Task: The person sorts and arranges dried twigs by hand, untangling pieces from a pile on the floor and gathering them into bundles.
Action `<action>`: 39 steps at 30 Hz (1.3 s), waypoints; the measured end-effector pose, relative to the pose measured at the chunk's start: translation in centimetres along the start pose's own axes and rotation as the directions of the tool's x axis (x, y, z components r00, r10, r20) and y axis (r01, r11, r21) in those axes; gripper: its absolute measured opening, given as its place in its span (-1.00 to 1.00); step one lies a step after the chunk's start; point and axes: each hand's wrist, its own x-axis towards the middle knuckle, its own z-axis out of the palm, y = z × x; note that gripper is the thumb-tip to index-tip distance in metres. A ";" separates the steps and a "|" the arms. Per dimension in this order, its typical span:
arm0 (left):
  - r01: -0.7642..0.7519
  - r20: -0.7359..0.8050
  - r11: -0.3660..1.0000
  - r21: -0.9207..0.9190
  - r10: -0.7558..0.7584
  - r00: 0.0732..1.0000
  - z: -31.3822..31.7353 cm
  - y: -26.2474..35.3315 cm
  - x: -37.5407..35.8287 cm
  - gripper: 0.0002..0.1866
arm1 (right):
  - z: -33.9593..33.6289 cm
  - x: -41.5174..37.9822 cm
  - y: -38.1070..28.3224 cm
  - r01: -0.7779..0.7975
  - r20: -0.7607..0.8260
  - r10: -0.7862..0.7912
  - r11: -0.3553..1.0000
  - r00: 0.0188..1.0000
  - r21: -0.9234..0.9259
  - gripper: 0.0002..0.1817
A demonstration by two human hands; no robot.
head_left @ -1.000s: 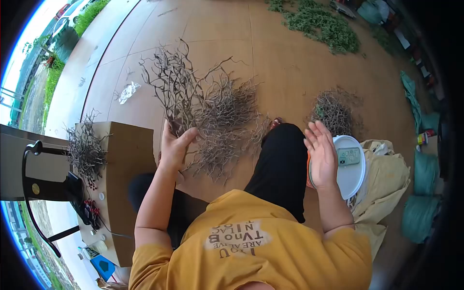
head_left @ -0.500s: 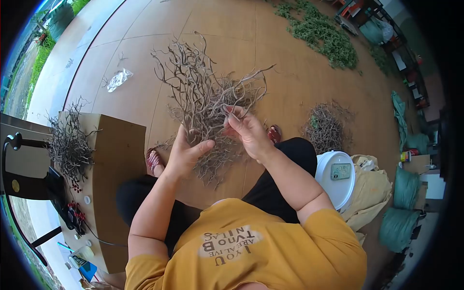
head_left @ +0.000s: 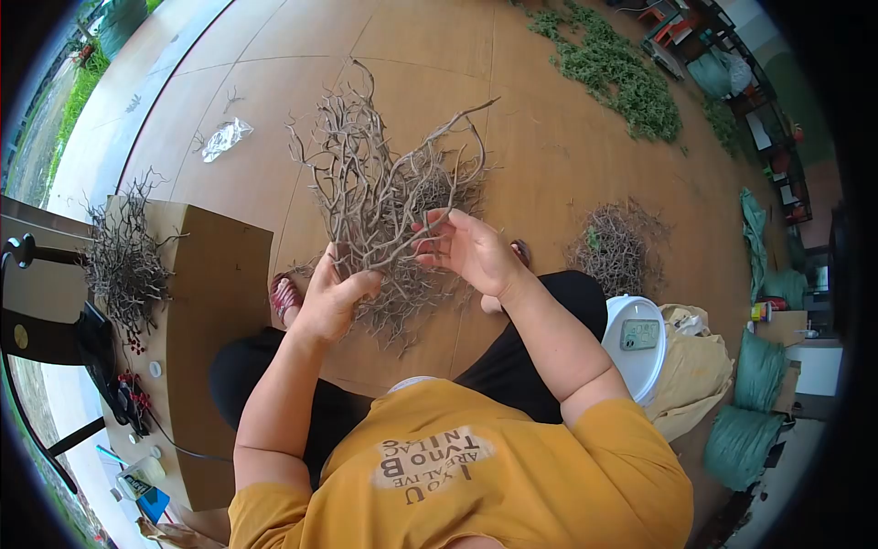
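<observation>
We look down on a brown floor [head_left: 540,188], its far corners lost in the dark lens rim. A person in a yellow shirt [head_left: 549,476] sits facing away from us, head out of view. At left stands a brown box [head_left: 219,357]; far right, green foliage [head_left: 622,78] runs off the top edge. In the middle, above the floor, is a bundle of bare branches [head_left: 352,174], overlapping a twig pile [head_left: 402,320] so closely that we struggle to separate them. The right hand [head_left: 471,252] is loosely open beside the branches, contact unclear to us. The left hand [head_left: 338,293] grasps the bundle's base, its fingers mostly hidden. On a white lid [head_left: 638,371] sits a small device [head_left: 639,335], its display unreadable.
</observation>
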 end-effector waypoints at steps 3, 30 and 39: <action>-0.007 0.074 0.997 0.079 0.001 0.997 1.2 -0.1 -0.1 -0.43 | 0.9 -0.3 -0.5 0.060 0.003 -0.061 0.984 0.998 -0.169 -0.63; -0.168 -0.452 0.985 -0.044 0.130 0.883 0.9 -1.1 3.0 -0.81 | -0.1 0.8 3.6 -0.044 0.181 -0.003 0.966 0.984 0.255 -0.32; -0.259 -0.305 0.936 0.238 0.325 0.895 2.9 -2.3 2.9 -0.58 | 1.7 0.4 3.2 0.106 0.129 -0.053 0.888 0.990 -0.447 -0.38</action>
